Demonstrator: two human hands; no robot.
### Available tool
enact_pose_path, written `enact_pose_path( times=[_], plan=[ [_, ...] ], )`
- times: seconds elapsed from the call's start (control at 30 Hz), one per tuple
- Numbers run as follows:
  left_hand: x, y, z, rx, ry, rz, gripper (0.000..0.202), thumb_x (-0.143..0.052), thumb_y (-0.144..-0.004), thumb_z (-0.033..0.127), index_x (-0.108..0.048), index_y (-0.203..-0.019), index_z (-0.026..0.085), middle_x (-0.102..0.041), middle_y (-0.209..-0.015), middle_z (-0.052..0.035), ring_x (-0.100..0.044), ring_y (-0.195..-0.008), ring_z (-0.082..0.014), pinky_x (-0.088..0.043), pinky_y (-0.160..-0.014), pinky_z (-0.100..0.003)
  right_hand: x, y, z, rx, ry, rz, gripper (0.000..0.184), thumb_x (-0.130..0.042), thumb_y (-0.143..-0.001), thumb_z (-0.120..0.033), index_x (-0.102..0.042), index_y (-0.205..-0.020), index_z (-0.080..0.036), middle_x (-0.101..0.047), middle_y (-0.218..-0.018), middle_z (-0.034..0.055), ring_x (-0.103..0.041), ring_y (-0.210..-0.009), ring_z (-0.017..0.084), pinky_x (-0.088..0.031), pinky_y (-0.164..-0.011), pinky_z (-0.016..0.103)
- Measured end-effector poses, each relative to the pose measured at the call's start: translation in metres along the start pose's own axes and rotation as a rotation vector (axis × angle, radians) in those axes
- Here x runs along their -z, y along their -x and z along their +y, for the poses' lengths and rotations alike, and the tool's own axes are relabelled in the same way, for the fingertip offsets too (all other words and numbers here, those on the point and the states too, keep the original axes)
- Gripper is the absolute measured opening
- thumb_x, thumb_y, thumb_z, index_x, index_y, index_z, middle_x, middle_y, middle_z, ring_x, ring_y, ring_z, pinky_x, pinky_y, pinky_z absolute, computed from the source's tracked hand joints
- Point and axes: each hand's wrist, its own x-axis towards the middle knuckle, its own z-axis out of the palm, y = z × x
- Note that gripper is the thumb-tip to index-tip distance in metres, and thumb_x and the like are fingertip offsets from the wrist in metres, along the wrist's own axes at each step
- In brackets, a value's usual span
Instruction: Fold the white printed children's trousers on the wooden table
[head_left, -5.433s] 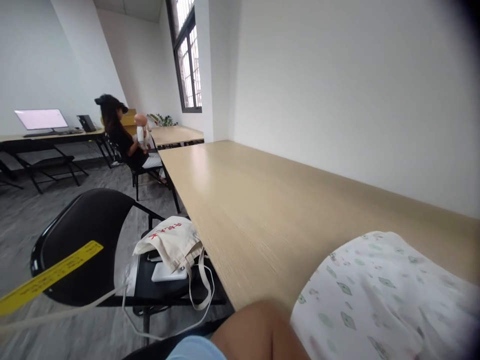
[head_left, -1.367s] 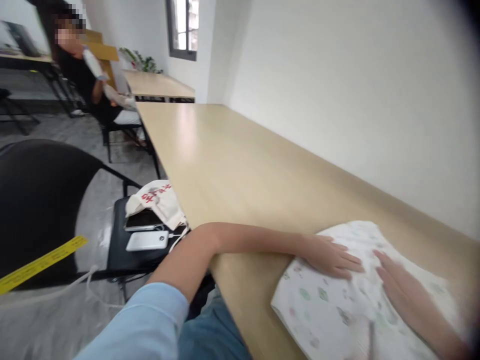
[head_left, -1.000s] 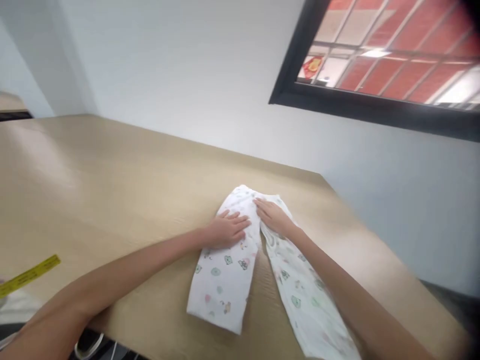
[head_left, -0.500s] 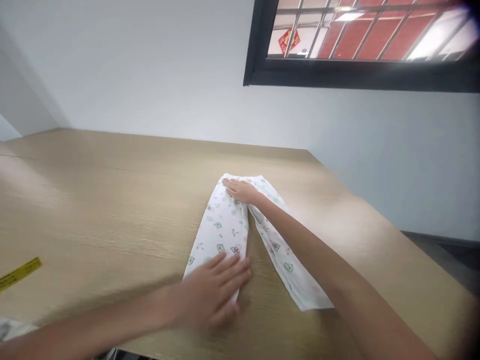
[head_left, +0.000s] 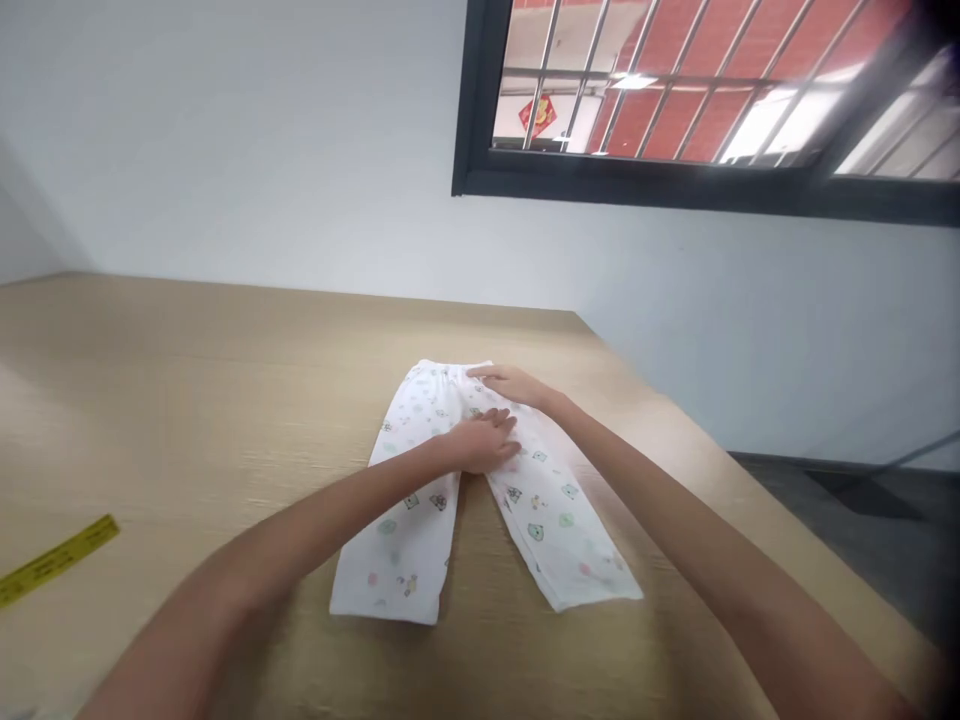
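Observation:
A small pair of white trousers (head_left: 409, 420) with green, pink and grey animal prints lies flat on the table, waistband at the far side and legs spread toward me. My left hand (head_left: 484, 442) rests flat on the crotch area, fingers stretched out to the right. Just beyond it, my right hand (head_left: 510, 383) lies on the cloth by the right end of the waistband, its fingers pointing left. Both palms face down and neither grips the fabric. My left forearm crosses over the left trouser leg and hides part of it.
The light wooden table (head_left: 225, 420) meets a pale wall (head_left: 262, 150) at its far edge. A yellow strip with dark print (head_left: 60, 560) lies at the left. Up right is a barred window (head_left: 637, 180); dark floor (head_left: 810, 500) shows past the table's right edge.
My left hand has moved up from the lower left trouser leg to the crotch. My right hand has shifted right along the waistband. The view has turned slightly.

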Motion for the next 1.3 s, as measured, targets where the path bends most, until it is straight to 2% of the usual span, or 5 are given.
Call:
enact_pose_path(
  times=[0.17,0.5,0.83,1.07,1.3],
  plan=[
    [-0.013,-0.041,0.011,0.02,-0.022,0.012,0.053,-0.025,-0.094,0.036,-0.035,-0.133,0.001,-0.03,-0.138,-0.0215,-0.02,-0.131,-0.0321,-0.013,-0.107,-0.049,-0.016,0.012,0.03,0.044,0.208,-0.149,0.046,-0.027,-0.092,-0.031,-0.038,-0.135,-0.019,-0.029,-0.141,0.0004,-0.023,-0.131,0.02,-0.02,-0.109,0.038],
    [-0.078,0.076,0.12,-0.478,-0.085,0.326,0.052,-0.035,-0.09,0.046,-0.041,-0.122,0.005,-0.038,-0.132,-0.0178,-0.037,-0.119,-0.0282,-0.029,-0.099,-0.037,-0.035,-0.005,0.06,0.117,0.192,0.149,0.043,-0.032,-0.088,-0.032,-0.053,-0.124,-0.022,-0.046,-0.13,0.0001,-0.037,-0.123,0.019,-0.025,-0.105,0.036],
    [-0.078,0.031,0.137,-0.304,-0.236,0.258,0.012,-0.04,-0.087,0.023,-0.048,-0.093,0.017,-0.053,-0.079,-0.0086,-0.052,-0.068,-0.0205,-0.03,-0.049,-0.026,-0.025,0.004,0.053,-0.202,-0.207,0.411,0.028,-0.059,-0.068,-0.019,-0.068,-0.095,-0.02,-0.058,-0.112,0.005,-0.046,-0.112,0.025,-0.031,-0.099,0.037],
    [-0.041,0.04,0.128,-0.208,-0.059,0.134,0.016,-0.047,-0.078,0.021,-0.047,-0.092,0.013,-0.055,-0.082,-0.0089,-0.051,-0.069,-0.0201,-0.029,-0.046,-0.026,-0.008,0.01,0.051,-0.265,-0.605,0.361,0.034,-0.058,-0.069,-0.036,-0.065,-0.092,-0.013,-0.064,-0.087,0.0074,-0.058,-0.078,0.019,-0.047,-0.067,0.028],
    [0.029,0.139,0.094,0.227,0.298,0.229,0.028,-0.036,-0.08,0.017,-0.055,-0.1,0.024,-0.057,-0.075,-0.0005,-0.052,-0.064,-0.0141,-0.036,-0.056,-0.024,0.016,-0.009,-0.004,-0.106,-1.091,0.316,0.025,-0.058,-0.073,-0.033,-0.064,-0.092,-0.018,-0.057,-0.109,0.0064,-0.054,-0.095,0.018,-0.048,-0.078,0.026]
  ],
)
